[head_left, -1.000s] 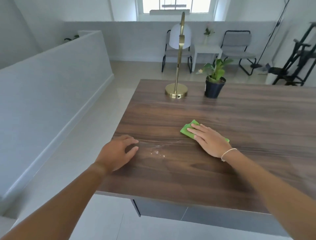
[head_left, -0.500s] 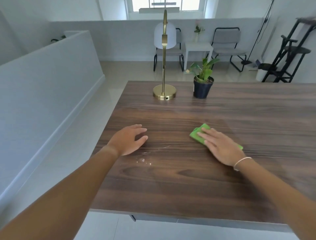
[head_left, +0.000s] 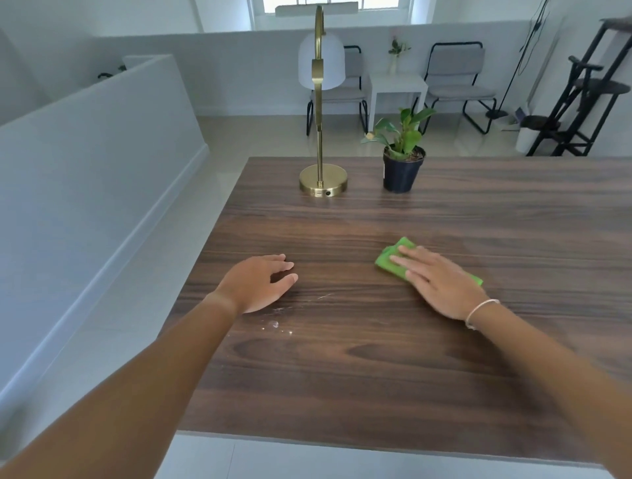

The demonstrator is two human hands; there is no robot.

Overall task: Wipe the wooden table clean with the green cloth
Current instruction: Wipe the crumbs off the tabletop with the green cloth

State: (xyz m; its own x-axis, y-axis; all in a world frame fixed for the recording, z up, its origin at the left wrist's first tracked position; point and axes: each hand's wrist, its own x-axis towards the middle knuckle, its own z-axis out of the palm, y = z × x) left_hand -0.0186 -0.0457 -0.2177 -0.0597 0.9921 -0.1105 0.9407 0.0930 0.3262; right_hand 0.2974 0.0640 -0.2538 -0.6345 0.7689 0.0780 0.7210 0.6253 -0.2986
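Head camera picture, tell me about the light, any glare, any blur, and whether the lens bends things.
Head view: soft daylight from the window at the far wall, which is blown out white; a pale sheen on the wooden table beyond the hands; right hand on the green cloth slightly motion-blurred, left hand sharper; wide-angle lens bows the half wall and stretches the forearms.

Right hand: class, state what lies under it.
The green cloth lies flat under the right hand on the wooden table. Its edges show; its middle is covered.
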